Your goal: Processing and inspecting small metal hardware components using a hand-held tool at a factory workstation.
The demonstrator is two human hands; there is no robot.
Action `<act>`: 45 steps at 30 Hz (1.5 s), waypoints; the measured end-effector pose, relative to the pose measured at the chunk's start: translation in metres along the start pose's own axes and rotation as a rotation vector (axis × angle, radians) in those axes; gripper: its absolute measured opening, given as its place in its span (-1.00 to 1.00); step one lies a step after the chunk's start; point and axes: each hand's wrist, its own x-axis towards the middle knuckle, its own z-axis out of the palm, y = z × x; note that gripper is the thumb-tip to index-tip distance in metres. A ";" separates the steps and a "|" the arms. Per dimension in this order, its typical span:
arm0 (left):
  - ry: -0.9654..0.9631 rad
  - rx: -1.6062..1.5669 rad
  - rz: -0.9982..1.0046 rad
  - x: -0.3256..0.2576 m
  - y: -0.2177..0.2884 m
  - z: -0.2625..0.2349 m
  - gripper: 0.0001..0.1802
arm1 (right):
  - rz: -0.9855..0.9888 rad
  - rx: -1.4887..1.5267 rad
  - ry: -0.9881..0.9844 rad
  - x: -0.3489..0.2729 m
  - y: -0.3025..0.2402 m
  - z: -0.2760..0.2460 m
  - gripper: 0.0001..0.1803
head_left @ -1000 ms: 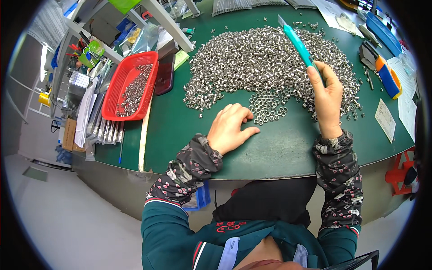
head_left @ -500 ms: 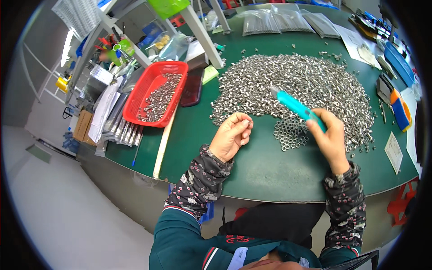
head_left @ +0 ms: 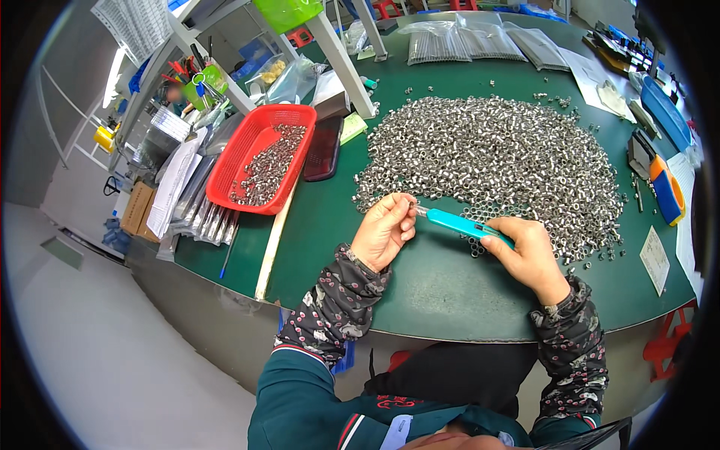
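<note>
While working over the green counter [head_left: 442,285] beside the wide heap of small metal rings [head_left: 495,157], keep the teal tweezers [head_left: 461,223] level in the right hand [head_left: 529,259], grip closed round the handle. Steady the tip with the left hand [head_left: 384,229], fingers pinched narrow there; contents not discernible.

The right hand [head_left: 529,255] is lowering the turquoise tool [head_left: 461,223] from upright to level — the left hand [head_left: 384,229] is lifting off the green table [head_left: 442,285] — fingertips meeting the tool's tip.
</note>
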 end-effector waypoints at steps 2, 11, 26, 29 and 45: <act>0.006 0.005 0.004 0.000 -0.001 0.001 -0.86 | 0.009 -0.012 -0.017 0.000 -0.001 0.001 -0.75; 0.020 0.063 -0.010 0.000 -0.003 -0.001 -0.85 | -0.068 -0.111 0.050 -0.003 0.000 0.003 -0.75; 0.091 0.051 -0.059 -0.001 -0.001 0.004 -0.71 | -0.162 -0.266 0.262 -0.001 0.001 0.001 -0.77; 0.072 0.043 -0.059 -0.002 0.001 0.003 -0.73 | -0.167 -0.267 0.243 0.000 0.002 0.003 -0.77; 0.021 0.003 -0.033 0.000 0.000 -0.005 -0.85 | -0.163 -0.230 0.169 -0.002 0.001 0.003 -0.75</act>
